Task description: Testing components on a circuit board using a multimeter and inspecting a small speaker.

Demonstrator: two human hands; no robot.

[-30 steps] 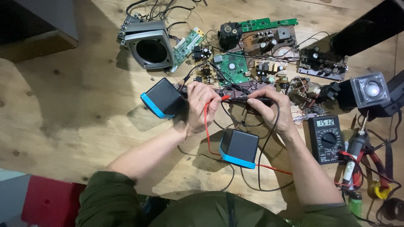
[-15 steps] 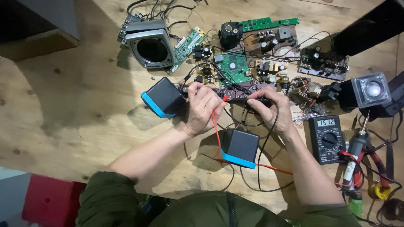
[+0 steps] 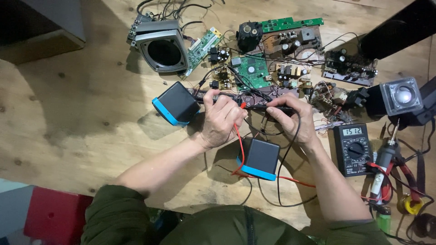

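My left hand (image 3: 221, 120) pinches a red multimeter probe (image 3: 244, 105) against a long dark circuit board (image 3: 236, 97) at the middle of the plywood table. My right hand (image 3: 290, 119) presses a black probe (image 3: 281, 109) onto the same board, a little to the right. A red lead (image 3: 240, 149) and a black lead (image 3: 290, 149) trail down from the probes. A small black and blue speaker (image 3: 176, 103) stands left of my left hand. A second one (image 3: 260, 158) lies between my forearms.
A black multimeter (image 3: 353, 148) with a lit display lies right of my right wrist. A soldering iron (image 3: 383, 159) lies beside it. Several green circuit boards (image 3: 250, 71) and loose parts crowd the far side. A grey speaker housing (image 3: 162, 45) sits far left.
My left hand has shifted slightly left along the board with the red probe. My right hand stays where it was.
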